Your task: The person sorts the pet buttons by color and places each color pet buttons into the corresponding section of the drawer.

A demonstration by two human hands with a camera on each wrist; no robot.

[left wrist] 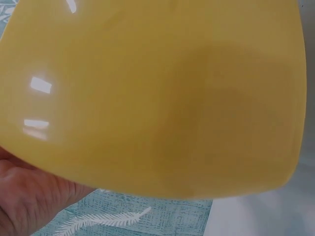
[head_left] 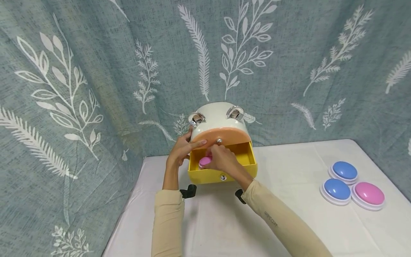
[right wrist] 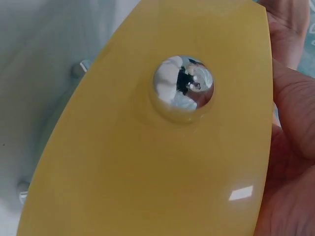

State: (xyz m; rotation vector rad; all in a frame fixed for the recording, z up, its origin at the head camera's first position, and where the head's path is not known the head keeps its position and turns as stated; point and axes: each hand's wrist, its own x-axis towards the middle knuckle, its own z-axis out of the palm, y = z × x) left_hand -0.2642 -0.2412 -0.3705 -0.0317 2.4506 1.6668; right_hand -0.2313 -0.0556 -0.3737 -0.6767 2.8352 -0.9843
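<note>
A small rounded drawer box (head_left: 216,114), cream with two chrome eye-like rings, stands on the table. Its orange upper drawer (head_left: 234,135) is closed, while the yellow lower drawer (head_left: 205,176) is pulled out. My left hand (head_left: 182,148) braces the left side of the box, its thumb straight across the orange front. Inside the yellow drawer, my right hand (head_left: 222,158) pinches a pink domed push button (head_left: 204,162) at the left end; its fingertips are partly hidden. The right wrist view shows a chrome knob (right wrist: 183,83) on the yellow front, with the right hand's palm behind the panel's edge.
Two blue push buttons (head_left: 345,170) and another pink push button (head_left: 369,193), all on white bases, sit together at the right of the white-covered table (head_left: 289,160). A patterned grey-green curtain (head_left: 282,71) hangs directly behind the box and along the left.
</note>
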